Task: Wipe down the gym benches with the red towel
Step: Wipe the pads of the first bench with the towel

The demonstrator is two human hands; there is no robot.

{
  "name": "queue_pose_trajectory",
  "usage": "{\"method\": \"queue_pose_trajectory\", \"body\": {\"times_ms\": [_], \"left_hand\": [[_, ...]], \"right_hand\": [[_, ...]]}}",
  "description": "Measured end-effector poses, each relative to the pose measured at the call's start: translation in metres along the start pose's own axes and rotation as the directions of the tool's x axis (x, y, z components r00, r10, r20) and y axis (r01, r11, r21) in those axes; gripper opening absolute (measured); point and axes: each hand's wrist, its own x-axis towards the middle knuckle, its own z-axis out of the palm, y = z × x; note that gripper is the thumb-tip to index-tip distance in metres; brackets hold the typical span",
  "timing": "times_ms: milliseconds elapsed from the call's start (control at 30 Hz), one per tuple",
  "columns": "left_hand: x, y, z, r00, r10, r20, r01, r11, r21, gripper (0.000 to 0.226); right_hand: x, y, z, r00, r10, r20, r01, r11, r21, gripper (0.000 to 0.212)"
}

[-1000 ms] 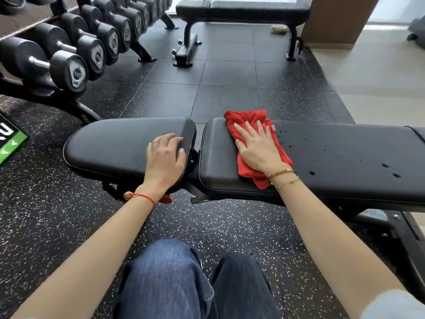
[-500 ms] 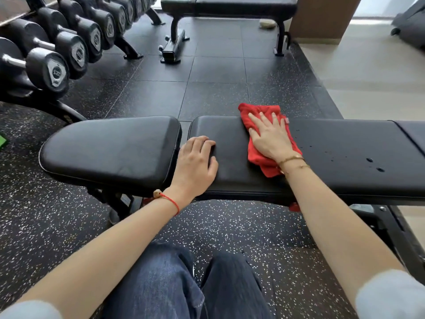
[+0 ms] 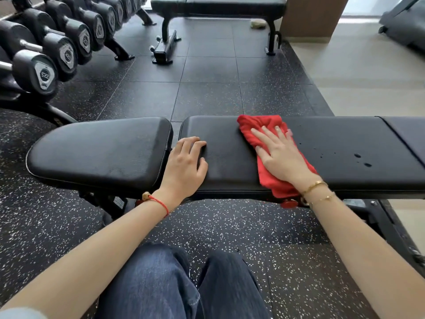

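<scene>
A black padded gym bench (image 3: 225,139) runs across the view in front of me, with a separate seat pad (image 3: 99,150) at its left. The red towel (image 3: 259,127) lies on the long pad, reaching from the far edge to the near edge. My right hand (image 3: 280,155) presses flat on the towel, fingers spread. My left hand (image 3: 186,164) rests palm down on the left end of the long pad, beside the gap between the pads, holding nothing. Water droplets (image 3: 362,160) sit on the pad to the right of the towel.
A dumbbell rack (image 3: 46,56) lines the left side. A second black bench (image 3: 218,5) stands at the far end of the rubber floor. A treadmill (image 3: 404,21) is at the top right. My knees in blue jeans (image 3: 174,284) are below the bench.
My right hand has slid the towel to the right along the long pad. My left hand has moved from the seat pad onto the left end of the long pad.
</scene>
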Motion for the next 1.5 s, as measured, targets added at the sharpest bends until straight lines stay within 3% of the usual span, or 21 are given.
{"method": "queue_pose_trajectory", "body": {"times_ms": [133,333,500,733,800,1000,1200,1367,1500], "left_hand": [[0.0,0.002,0.0,1.0,-0.025,-0.012,0.025,1.0,0.001,0.038],[-0.001,0.003,-0.001,0.999,-0.035,-0.031,0.034,0.999,-0.029,0.037],[-0.001,0.0,-0.002,1.0,-0.02,-0.016,0.019,0.999,-0.048,0.038],[-0.003,0.002,-0.001,1.0,-0.016,-0.015,0.015,0.999,-0.049,0.039],[-0.003,0.003,-0.001,1.0,-0.022,-0.018,0.021,0.999,-0.045,0.039],[-0.003,0.003,-0.002,0.999,-0.031,-0.022,0.03,0.998,-0.055,0.041],[-0.002,-0.002,-0.001,1.0,-0.022,-0.021,0.021,0.997,-0.073,0.044],[-0.001,-0.002,0.0,1.0,-0.02,-0.022,0.019,0.997,-0.077,0.043],[-0.002,0.0,0.0,0.999,-0.032,-0.015,0.031,0.997,-0.071,0.042]], "right_hand": [[0.04,0.0,-0.003,0.984,0.174,0.025,-0.173,0.984,-0.039,0.052],[0.026,-0.05,0.01,0.999,-0.032,0.023,0.032,0.999,0.012,0.053],[-0.018,-0.033,0.008,0.992,-0.122,-0.015,0.123,0.992,0.025,0.053],[0.02,0.026,-0.006,0.978,0.209,0.016,-0.209,0.978,-0.004,0.052],[0.042,0.017,-0.004,0.973,0.229,0.041,-0.228,0.973,-0.017,0.053],[0.036,-0.044,0.012,0.999,-0.02,0.039,0.019,0.999,0.026,0.053],[-0.02,-0.026,0.006,0.992,-0.125,-0.031,0.127,0.99,0.06,0.051],[0.005,0.01,-0.005,0.996,0.093,0.0,-0.093,0.996,0.018,0.051],[0.049,-0.003,-0.003,0.972,0.233,0.037,-0.233,0.972,-0.012,0.053]]}}
